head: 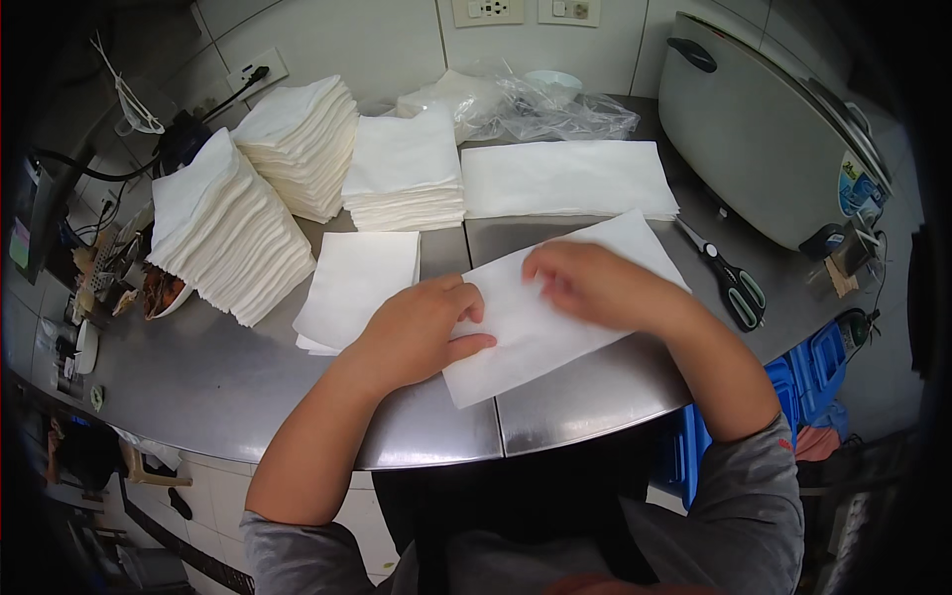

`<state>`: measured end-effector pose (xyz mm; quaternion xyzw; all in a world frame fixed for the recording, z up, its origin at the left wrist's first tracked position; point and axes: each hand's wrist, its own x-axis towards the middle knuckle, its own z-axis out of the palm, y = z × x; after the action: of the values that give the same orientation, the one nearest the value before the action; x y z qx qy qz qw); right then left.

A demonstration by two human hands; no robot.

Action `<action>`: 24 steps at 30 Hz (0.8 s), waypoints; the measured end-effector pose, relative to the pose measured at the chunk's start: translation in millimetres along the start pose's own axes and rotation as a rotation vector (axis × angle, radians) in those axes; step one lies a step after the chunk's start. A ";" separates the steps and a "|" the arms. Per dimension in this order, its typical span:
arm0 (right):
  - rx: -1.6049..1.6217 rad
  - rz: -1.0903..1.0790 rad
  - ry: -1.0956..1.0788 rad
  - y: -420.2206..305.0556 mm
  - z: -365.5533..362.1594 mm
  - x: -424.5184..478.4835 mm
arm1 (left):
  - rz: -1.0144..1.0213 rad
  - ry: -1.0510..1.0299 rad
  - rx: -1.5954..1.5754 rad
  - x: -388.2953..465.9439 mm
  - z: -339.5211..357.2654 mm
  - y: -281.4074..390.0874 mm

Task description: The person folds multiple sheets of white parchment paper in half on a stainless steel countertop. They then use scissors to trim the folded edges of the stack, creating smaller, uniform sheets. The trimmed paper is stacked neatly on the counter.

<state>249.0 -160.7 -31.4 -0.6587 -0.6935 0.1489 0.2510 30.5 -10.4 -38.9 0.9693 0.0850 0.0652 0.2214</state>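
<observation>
A long white sheet, paper or thin cloth [520, 349], lies at a slant on the steel table before me. My left hand [424, 327] rests on its left end, thumb and fingers apart and touching the surface. Over its upper middle is my right hand [587, 282], blurred, with curled fingers; whether it pinches the sheet cannot be told. A small pile of folded white sheets [364, 275] lies just left of the slanted one. Behind it, a flat white rectangular stack [565, 178] sits beside a taller stack of folded white sheets [405, 160]. Two more tall stacks [230, 223] [297, 141] lean at the left.
Scissors with dark handles [732, 286] lie on the right of the steel table [245, 394]. A large grey appliance [744, 134] stands at the back right. Clear plastic bags [565, 111] lie along the wall. A bowl [175, 301] is at the left, and blue plastic containers [818, 364] are below the right edge.
</observation>
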 end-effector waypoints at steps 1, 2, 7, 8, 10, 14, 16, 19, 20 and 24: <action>0.055 0.077 -0.213 -11.4 -3.3 0.3 | -0.006 -0.004 -0.009 0.1 -0.1 -1.1; 0.036 0.072 -0.183 -3.6 -3.3 0.7 | -0.012 -0.008 -0.018 0.4 -0.5 -2.2; -0.116 0.365 -0.128 33.4 -46.4 -14.0 | -0.057 0.099 0.004 -3.6 -2.5 -4.9; -0.133 0.371 -0.104 31.7 -47.0 -11.6 | -0.095 0.186 0.024 -2.4 -4.2 -8.1; -0.166 0.384 -0.048 27.3 -46.3 -7.6 | -0.194 0.326 -0.009 1.3 -12.9 -19.4; 0.072 -0.066 -0.093 8.0 -3.4 -8.3 | -0.407 0.263 0.166 -1.1 -10.1 -32.7; 0.032 -0.106 -0.227 -6.4 0.4 -6.8 | -0.450 0.257 0.180 -1.9 -12.1 -29.7; 0.029 0.007 -0.358 -10.9 -13.9 -6.1 | -0.458 0.286 0.198 -6.0 -11.8 -34.8; 0.020 0.019 -0.366 -11.6 -15.8 -4.8 | -0.451 0.302 0.204 -7.9 -12.0 -37.3; 0.000 -0.064 -0.265 -3.4 -7.6 -6.4 | -0.471 0.311 0.177 -5.9 -15.8 -41.6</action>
<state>250.3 -168.3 -24.3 -0.6110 -0.7411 0.2267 0.1617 16.5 32.0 -43.7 0.9168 0.3457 0.1521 0.1296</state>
